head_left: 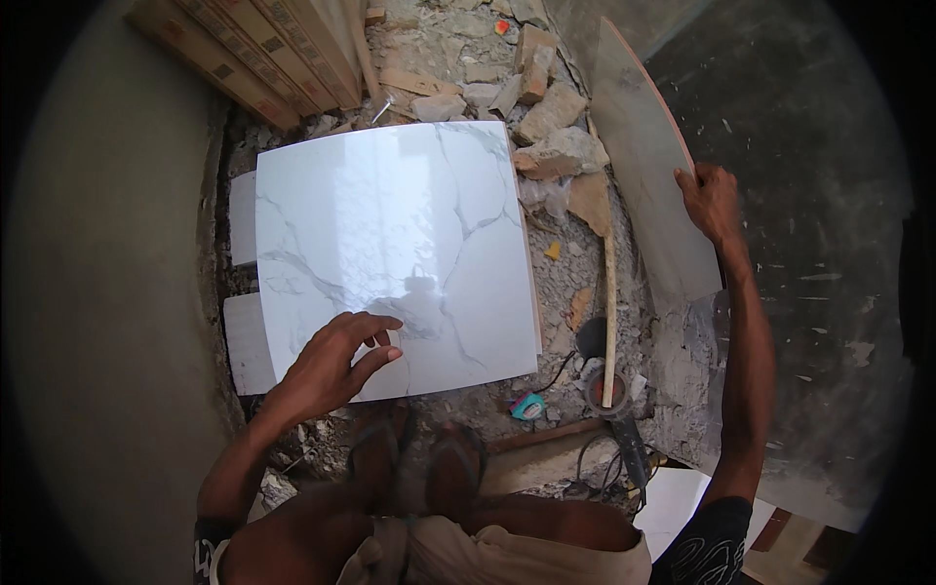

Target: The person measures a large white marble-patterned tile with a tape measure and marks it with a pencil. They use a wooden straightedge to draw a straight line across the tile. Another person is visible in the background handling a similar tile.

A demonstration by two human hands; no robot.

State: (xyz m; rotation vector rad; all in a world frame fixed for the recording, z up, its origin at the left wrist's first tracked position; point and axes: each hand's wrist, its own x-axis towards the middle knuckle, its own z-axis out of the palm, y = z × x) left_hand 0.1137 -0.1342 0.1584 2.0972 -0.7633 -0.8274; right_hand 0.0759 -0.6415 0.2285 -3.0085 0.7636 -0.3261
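Observation:
A large white tile (390,214) with grey marble veins lies glossy side up in front of my feet. Over its near edge hovers my left hand (341,361), fingers loosely bent and thumb apart, with nothing visible between them; whether it touches the tile I cannot tell. At the right, my right hand (712,200) grips the reddish edge of another large tile (648,175), which stands upright near the dark wall. My fingers wrap over that edge, and the thumb shows on top.
Cardboard boxes (263,58) stand at the back left. Broken bricks and rubble (556,127) cover the ground beyond the tile. At the right lie a wooden stick (610,302), a corded angle grinder (629,448) and a teal tape measure (527,407). White blocks (249,341) sit under the tile's left side.

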